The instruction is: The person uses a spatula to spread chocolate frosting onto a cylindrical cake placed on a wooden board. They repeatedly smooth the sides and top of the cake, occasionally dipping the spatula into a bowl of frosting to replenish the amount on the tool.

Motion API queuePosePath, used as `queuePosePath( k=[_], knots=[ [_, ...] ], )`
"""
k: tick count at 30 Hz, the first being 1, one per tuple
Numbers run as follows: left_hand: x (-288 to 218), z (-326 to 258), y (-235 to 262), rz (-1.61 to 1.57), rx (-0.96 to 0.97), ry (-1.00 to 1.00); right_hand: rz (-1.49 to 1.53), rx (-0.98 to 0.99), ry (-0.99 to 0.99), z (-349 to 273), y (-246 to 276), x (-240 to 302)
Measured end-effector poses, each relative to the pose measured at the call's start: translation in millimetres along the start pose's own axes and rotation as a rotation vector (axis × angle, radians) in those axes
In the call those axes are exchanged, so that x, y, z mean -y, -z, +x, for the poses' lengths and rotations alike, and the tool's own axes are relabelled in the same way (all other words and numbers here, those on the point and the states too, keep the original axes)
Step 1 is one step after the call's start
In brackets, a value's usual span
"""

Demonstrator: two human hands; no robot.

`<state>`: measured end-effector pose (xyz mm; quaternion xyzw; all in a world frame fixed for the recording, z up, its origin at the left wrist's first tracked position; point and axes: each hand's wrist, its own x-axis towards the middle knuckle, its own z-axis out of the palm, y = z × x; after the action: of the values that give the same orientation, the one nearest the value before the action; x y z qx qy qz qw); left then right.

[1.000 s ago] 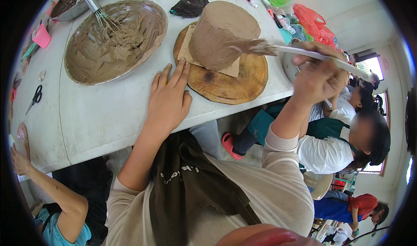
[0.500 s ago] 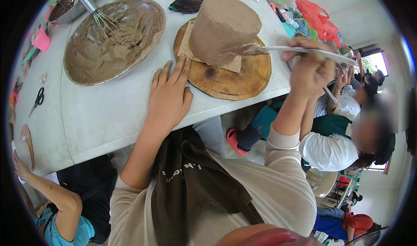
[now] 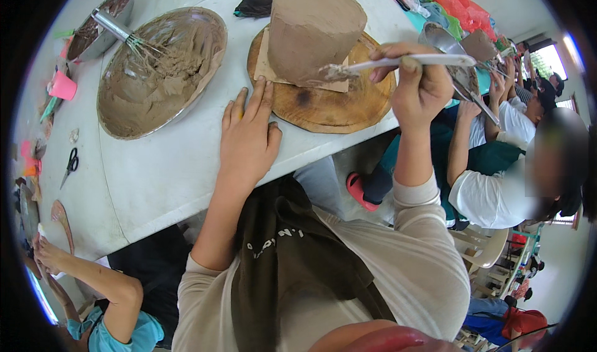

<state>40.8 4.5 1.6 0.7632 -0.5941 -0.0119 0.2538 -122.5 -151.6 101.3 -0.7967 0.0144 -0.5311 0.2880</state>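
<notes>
Smoothing the brown cake (image 3: 314, 32) with the spatula (image 3: 398, 63) gripped in my right hand (image 3: 420, 88), I steady the wooden board (image 3: 323, 106) at seven o'clock with my flat, open left hand (image 3: 249, 137), keeping the blade light.

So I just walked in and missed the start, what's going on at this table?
A person is frosting a tall round cake that sits on a round wooden board. The right hand holds a white spatula with its loaded tip against the cake's side. The left hand lies flat on the white table, fingertips touching the board's edge. A wide bowl of brown frosting with a whisk in it stands to the left. Other people sit nearby.
</notes>
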Motion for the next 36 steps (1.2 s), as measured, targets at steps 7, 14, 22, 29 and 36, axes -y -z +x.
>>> queuePosePath(
  k=[7,14,22,29,36],
  knots=[
    [-3.4,1.3,-1.2,-0.005,-0.013,-0.012,-0.141,-0.566,0.144,12.4,32.8,41.8],
    [0.6,-0.1,-0.9,0.03,-0.027,-0.025,0.832,-0.639,-0.253,-88.6,61.9,21.3],
    [5.6,-1.2,-12.0,0.036,-0.112,-0.059,-0.007,-0.625,-0.199,-71.8,23.6,26.0],
    [-1.9,0.2,12.5,-0.061,-0.053,-0.019,-0.15,-0.359,-0.153,-62.8,-10.6,11.8],
    [3.0,-6.5,7.3,-0.08,-0.099,-0.032,-0.29,-0.303,-0.13,-54.4,-25.0,5.2]
  ],
)
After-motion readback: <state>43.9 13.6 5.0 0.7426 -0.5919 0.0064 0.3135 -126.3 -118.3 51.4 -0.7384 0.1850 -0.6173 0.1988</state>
